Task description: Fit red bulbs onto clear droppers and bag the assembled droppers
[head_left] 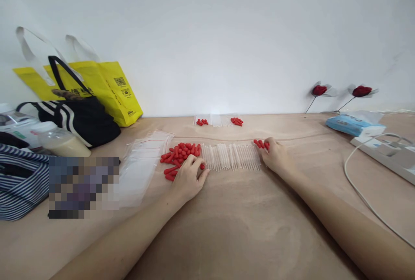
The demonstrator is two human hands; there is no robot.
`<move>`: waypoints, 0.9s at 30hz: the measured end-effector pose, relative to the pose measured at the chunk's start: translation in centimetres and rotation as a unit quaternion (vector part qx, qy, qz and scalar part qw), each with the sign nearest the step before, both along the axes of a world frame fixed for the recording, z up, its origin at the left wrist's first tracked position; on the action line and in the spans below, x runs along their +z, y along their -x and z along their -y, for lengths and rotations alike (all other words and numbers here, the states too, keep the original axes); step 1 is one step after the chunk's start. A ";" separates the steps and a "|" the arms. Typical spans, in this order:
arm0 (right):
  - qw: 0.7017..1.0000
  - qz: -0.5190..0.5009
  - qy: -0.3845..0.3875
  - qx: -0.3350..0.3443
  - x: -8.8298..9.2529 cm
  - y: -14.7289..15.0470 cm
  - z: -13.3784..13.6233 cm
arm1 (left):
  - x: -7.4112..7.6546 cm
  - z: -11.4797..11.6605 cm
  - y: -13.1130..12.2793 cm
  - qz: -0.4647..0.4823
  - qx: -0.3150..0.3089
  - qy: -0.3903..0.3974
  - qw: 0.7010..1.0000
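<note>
My left hand (190,178) rests at the right edge of a pile of small red bulb-ended pieces (180,152). Its fingers are curled, with one red piece (202,166) between the index finger and thumb. To its right lies a row of thin, clear plastic sticks (227,157), side by side. At the far end of that row, my right hand (276,155) has its fingers pinched on a red piece (266,145), partly hidden by them. A few more red pieces (258,143) lie just left of those fingertips.
Clear zip bags (139,167) lie left of the pile. Filled bags (218,120) sit by the wall. Further left are a yellow bag (119,94), a black bag (97,120) and a jar (65,141). A tissue pack (353,124), power strip (389,154) and cable (352,176) occupy the right.
</note>
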State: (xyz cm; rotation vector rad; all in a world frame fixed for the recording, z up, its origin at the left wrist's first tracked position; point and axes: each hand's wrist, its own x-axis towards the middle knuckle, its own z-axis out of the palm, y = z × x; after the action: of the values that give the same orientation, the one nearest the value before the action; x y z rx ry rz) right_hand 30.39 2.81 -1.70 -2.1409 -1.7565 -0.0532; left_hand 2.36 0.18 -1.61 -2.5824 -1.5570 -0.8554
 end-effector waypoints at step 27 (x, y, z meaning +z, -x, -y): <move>0.993 0.032 0.106 -0.027 0.8 0.7 0.6 | 0.9 -0.4 -0.1 -0.108 0.048 0.000 0.993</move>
State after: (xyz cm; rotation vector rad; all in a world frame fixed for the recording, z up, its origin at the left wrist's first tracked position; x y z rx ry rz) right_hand 29.70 2.23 -0.93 -2.3606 -1.8122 0.0529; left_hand 2.43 0.53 -0.73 -2.4779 -1.6022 -0.5453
